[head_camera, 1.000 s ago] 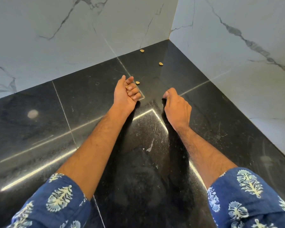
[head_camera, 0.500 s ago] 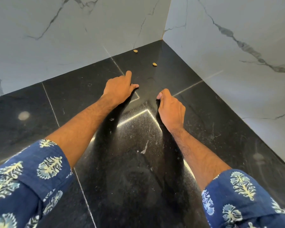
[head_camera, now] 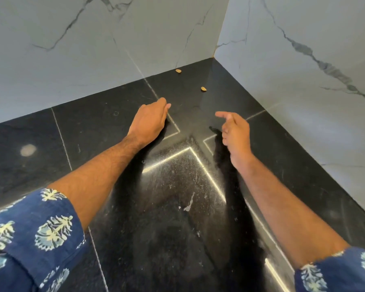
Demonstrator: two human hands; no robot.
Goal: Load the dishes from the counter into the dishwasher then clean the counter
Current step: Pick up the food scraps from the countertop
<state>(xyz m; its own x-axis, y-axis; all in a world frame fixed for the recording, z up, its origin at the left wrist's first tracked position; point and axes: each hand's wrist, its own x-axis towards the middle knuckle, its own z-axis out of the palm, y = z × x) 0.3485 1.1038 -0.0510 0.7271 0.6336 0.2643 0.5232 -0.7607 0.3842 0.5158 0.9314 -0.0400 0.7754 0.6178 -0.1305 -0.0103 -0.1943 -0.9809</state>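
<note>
While both your arms reach over the black counter [head_camera: 89,131] toward its far corner, your left hand [head_camera: 149,121] sits palm down, low over the stone just left of a pale seam. Its fingers are bent under and mostly hidden by the back of the hand, so you cannot tell whether they pinch anything; only the fingertips [head_camera: 167,105] show at the front edge.

Your right hand [head_camera: 235,133] is turned on its side, thumb edge up, with the forefinger and thumb reaching loosely toward the left hand and the other fingers softly curled. It holds nothing that shows.

Two small tan crumbs lie beyond both hands, apart from your fingers. The nearer crumb [head_camera: 203,88] sits ahead of the gap between your hands, closer to the left fingertips than to the right. The farther crumb [head_camera: 178,70] lies just beside the foot of the marble wall [head_camera: 93,60], near the corner.

A whitish smear [head_camera: 189,204] marks the stone between your forearms, and your blue patterned sleeves [head_camera: 40,239] are pushed up at the bottom edge of the view.
</note>
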